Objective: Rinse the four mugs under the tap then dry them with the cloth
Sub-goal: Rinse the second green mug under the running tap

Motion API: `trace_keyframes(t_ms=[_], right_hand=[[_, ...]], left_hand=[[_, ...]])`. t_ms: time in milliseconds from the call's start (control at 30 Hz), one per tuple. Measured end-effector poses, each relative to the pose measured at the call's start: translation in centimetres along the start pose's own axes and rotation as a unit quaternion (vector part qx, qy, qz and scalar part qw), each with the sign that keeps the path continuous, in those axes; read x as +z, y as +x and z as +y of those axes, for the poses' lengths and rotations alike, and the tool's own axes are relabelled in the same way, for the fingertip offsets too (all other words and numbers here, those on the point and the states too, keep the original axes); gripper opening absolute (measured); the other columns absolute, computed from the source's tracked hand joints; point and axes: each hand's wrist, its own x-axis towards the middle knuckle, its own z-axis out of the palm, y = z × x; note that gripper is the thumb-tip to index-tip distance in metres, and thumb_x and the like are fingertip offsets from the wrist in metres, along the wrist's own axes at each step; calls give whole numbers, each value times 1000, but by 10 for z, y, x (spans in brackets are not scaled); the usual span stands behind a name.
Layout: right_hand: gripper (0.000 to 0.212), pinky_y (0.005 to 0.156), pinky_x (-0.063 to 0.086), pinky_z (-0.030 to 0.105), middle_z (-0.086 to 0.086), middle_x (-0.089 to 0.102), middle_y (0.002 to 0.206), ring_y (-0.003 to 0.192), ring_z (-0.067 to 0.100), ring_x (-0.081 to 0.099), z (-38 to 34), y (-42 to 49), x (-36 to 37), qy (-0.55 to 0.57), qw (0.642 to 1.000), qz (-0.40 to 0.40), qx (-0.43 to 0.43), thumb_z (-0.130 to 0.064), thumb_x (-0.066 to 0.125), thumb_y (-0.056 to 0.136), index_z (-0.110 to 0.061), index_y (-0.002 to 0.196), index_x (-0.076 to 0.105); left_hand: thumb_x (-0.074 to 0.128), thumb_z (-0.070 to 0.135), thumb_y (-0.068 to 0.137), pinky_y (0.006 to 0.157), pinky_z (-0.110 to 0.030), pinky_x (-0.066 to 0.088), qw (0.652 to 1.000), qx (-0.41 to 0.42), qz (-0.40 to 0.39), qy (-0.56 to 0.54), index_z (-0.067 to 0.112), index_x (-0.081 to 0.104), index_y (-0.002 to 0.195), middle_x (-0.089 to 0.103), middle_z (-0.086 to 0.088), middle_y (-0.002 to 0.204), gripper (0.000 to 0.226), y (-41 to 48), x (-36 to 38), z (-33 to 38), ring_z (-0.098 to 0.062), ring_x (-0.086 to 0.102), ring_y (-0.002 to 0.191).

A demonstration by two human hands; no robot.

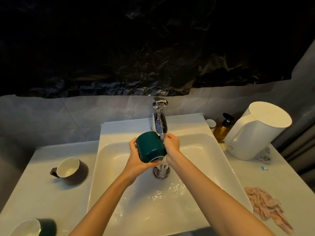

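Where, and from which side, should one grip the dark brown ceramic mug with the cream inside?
The dark brown ceramic mug is probably best taken by its handle, which juts left, away from the white basin; come from the left.

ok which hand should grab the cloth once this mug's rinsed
The right hand, probably: the pink cloth lies on its side of the sink, while the left hand grips the green mug.

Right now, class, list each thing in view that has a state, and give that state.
Tap, running.
Green mug, tilted under the tap, gripped by left hand and right hand.
Brown mug, standing on the counter, empty.
Cloth, crumpled, untouched.
Kettle, lid shut.
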Motion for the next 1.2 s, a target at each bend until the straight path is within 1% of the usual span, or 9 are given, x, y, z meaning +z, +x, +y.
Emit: trace_keyframes(t_ms=[200, 300, 433, 533, 633, 833, 967, 1133, 1200], right_hand=[[13, 62, 48, 31, 16, 64, 87, 80, 26, 61, -13, 13, -9, -75, 989, -77, 96, -13, 58, 91, -4, 82, 62], [22, 59, 52, 30, 13, 68, 91, 75, 25, 67, -21, 15, -14, -103, 970, -123, 181, -27, 65, 90, -5, 90, 63], [20, 58, 51, 31, 11, 64, 82, 68, 23, 63, -30, 14, -14, -122, 948, -197, 218, -26, 59, 95, -7, 87, 60], [18, 69, 54, 36, 14, 64, 90, 79, 25, 63, -28, 10, -14, -37, 947, -215, 234, -22, 52, 98, -9, 90, 61], [24, 88, 53, 41, 15, 64, 102, 96, 28, 62, -16, 7, -8, -4, 965, -198, 175, -24, 41, 102, -10, 107, 60], [29, 87, 52, 37, 12, 62, 113, 103, 26, 61, 12, -20, 10, -56, 990, -122, -43, -36, 34, 103, -19, 111, 56], [36, 90, 53, 39, 6, 57, 111, 102, 20, 57, 20, -28, 4, -99, 986, -110, -75, -48, 30, 101, -24, 120, 49], [31, 100, 46, 47, 17, 62, 114, 107, 33, 58, -4, -8, 4, -45, 983, -102, 145, -42, 40, 98, -15, 99, 54], [33, 100, 45, 49, 18, 62, 114, 107, 34, 58, -2, -10, 11, -34, 985, -98, 140, -45, 39, 96, -16, 94, 55]], left_hand=[[90, 29, 58, 74, -10, 50, 993, -4, -48, 109, 29, 22, 125, 42, 9, 123, 96, -6, -4, 11, -12, 51, 113], [89, 37, 57, 75, -9, 49, 988, -4, -66, 140, 32, 38, 128, 51, 15, 118, 88, -6, -15, 20, -11, 53, 111], [78, 29, 69, 77, -19, 52, 994, -47, -96, 21, 31, 57, 112, 67, 6, 109, 48, -4, -20, 22, -15, 61, 107], [69, 38, 73, 89, -27, 49, 995, -59, -71, -47, 21, 61, 116, 70, -1, 110, 47, -2, -21, 14, -20, 61, 110], [66, 36, 79, 93, -31, 47, 989, -70, -24, -127, 15, 60, 119, 69, -7, 112, 45, 0, -21, 9, -24, 59, 112], [59, 28, 90, 85, -30, 51, 969, -110, 61, -212, 10, 58, 117, 67, -11, 113, 32, 9, -8, 8, -23, 60, 108], [60, 29, 90, 82, -29, 51, 972, -114, 76, -192, 12, 58, 114, 66, -10, 110, 29, 10, -4, 9, -23, 60, 105], [62, 28, 89, 79, -27, 51, 977, -124, 64, -159, 12, 59, 114, 66, -10, 111, 29, 11, -1, 9, -24, 59, 106], [63, 26, 88, 79, -30, 52, 963, -150, 94, -202, 9, 58, 118, 64, -12, 113, 35, 14, 1, 8, -25, 59, 107]])
